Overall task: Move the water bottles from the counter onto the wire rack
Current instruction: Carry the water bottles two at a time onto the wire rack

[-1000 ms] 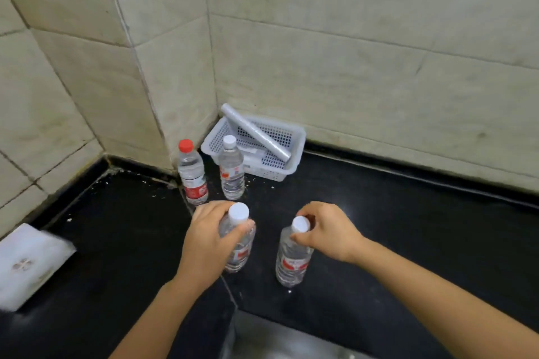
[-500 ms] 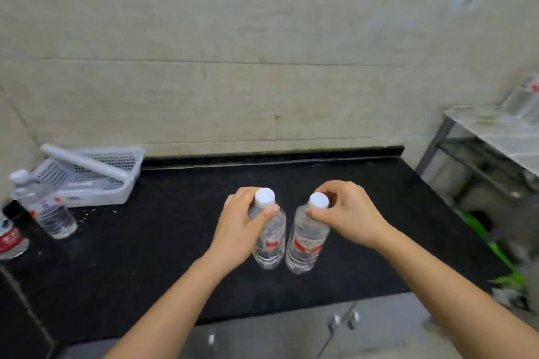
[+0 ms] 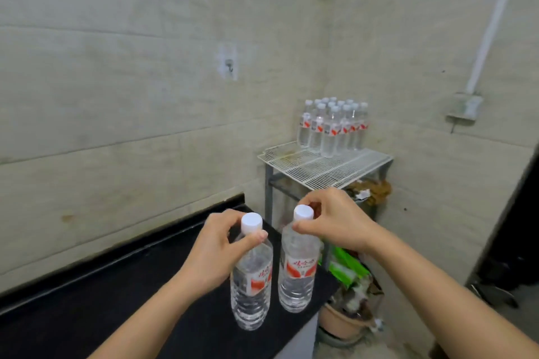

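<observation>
Two hands each carry one water bottle by the neck, just under the white cap. The left hand (image 3: 215, 245) closes its thumb and fingers around the neck of the left bottle (image 3: 251, 280), and the right hand (image 3: 332, 220) pinches the neck of the right bottle (image 3: 297, 265) in the same way. Both bottles hang upright, long axis vertical, side by side and close together but not clearly touching. They are above the right end of the black counter (image 3: 102, 294), and I judge they are lifted off it, though the bottoms are hard to read against the dark surface.

The wire rack (image 3: 326, 166) stands ahead and to the right of the hands, beyond the end of the counter, in the corner of the tiled walls. Its white grid top looks higher than the counter top. A group of bottles (image 3: 332, 125) already stands upright at the back of the rack, near the wall; the front part of the grid is free. The right hand is nearer to the rack than the left one. So the coming move, as I judge it, is forward, to the right and a little up, and the bottles should stay vertical to stand in front of the group.
</observation>
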Motion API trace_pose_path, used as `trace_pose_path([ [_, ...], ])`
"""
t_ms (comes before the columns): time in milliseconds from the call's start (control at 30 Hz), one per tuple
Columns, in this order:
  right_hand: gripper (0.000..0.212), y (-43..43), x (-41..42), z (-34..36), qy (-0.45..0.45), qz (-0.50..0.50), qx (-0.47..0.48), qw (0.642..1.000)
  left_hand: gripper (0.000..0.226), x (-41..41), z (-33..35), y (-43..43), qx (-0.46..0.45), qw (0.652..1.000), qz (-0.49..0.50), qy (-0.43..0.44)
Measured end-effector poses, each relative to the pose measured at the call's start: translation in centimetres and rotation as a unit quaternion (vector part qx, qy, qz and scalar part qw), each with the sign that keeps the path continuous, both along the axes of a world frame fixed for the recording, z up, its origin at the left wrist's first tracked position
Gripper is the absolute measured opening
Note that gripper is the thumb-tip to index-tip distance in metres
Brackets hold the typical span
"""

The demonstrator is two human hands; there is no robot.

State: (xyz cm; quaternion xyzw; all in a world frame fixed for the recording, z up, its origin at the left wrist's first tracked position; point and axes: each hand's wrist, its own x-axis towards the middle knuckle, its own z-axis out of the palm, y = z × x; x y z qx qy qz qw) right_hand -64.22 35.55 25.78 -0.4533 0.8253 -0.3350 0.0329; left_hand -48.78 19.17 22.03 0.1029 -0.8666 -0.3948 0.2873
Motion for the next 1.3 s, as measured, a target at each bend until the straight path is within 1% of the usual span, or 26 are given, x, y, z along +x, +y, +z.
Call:
trace_pose_path([
  [100, 0.012, 2.0, -5.6, 2.1, 0.023, -0.011, -0.007, 1.0, 0.024, -7.0, 1.3, 0.4, -0.032, 0.998, -0.047, 0.007],
  [233, 0.019, 4.4, -13.7, 5.1, 0.026, -0.014, -0.009, 1.0, 0.04, -16.4, 3.8, 0.7, -0.047, 0.994, -0.082, 0.046],
  [333, 0.018, 5.6, -19.7, 7.0, 0.022, -0.026, -0.003, 0.999, 0.036, -22.8, 6.3, 1.4, -0.037, 0.992, -0.106, 0.065],
  [467, 0.017, 6.6, -27.1, 9.1, 0.035, -0.069, -0.03, 0.997, 0.036, -31.0, 9.4, 2.2, -0.021, 0.987, -0.134, 0.081],
  [500, 0.016, 6.7, -28.8, 9.5, 0.041, -0.075, -0.033, 0.996, 0.034, -33.0, 10.0, 2.5, -0.006, 0.986, -0.146, 0.081],
  [567, 0.015, 6.7, -32.2, 10.2, 0.053, -0.081, -0.037, 0.995, 0.022, -36.8, 10.8, 2.9, 0.024, 0.984, -0.158, 0.074],
  [600, 0.014, 6.7, -34.1, 10.5, 0.057, -0.084, -0.039, 0.994, 0.015, -38.7, 11.1, 3.1, 0.028, 0.984, -0.156, 0.077],
  [667, 0.016, 6.6, -38.1, 11.0, 0.067, -0.087, -0.037, 0.993, 0.012, -42.5, 11.2, 3.5, 0.021, 0.986, -0.141, 0.081],
  [900, 0.017, 5.1, -52.3, 10.9, 0.084, -0.042, -0.034, 0.995, 0.022, -54.6, 9.5, 4.1, 0.015, 0.994, -0.083, 0.072],
  [1000, 0.018, 4.5, -57.8, 10.6, 0.08, -0.011, -0.023, 0.996, 0.02, -59.7, 8.9, 4.0, 0.059, 0.995, -0.054, 0.058],
  [1100, 0.017, 3.9, -62.6, 10.0, 0.072, 0.013, -0.018, 0.997, 0.005, -64.0, 8.5, 4.3, 0.096, 0.994, -0.028, 0.049],
  [1133, 0.016, 3.6, -64.1, 9.6, 0.067, 0.019, -0.021, 0.997, 0.005, -65.3, 8.3, 4.4, 0.1, 0.994, -0.02, 0.05],
  [1233, 0.019, 2.7, -68.1, 8.0, 0.043, 0.029, -0.045, 0.998, 0.013, -68.6, 7.5, 4.9, 0.103, 0.993, -0.005, 0.052],
  [1300, 0.023, 2.1, -70.3, 7.0, 0.023, 0.03, -0.06, 0.997, 0.011, -70.4, 6.7, 4.8, 0.114, 0.992, 0.009, 0.058],
])
